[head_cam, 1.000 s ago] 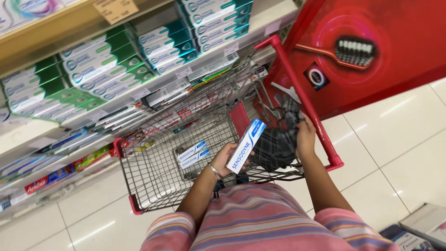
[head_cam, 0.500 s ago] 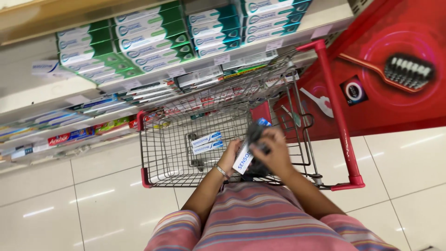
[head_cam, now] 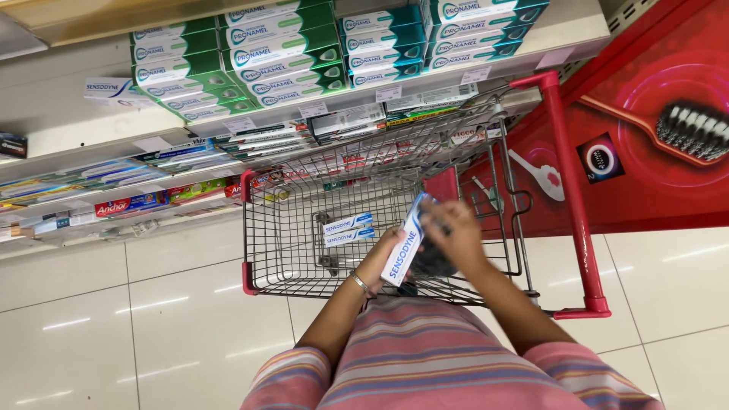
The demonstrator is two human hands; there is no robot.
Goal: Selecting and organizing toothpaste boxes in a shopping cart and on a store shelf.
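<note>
over wire cart (head_cam: 304,250), both hands grip things: left hand (head_cam: 383,254) toothpaste box (head_cam: 404,243), right hand (head_cam: 452,231) dark object (head_cam: 433,262)

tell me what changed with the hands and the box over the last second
The right hand, apart at the dark bag a second ago, has come across to the top end of the white and blue box. The left hand kept its hold on the box throughout, above the cart. The two small boxes lying in the cart stayed put.
</note>
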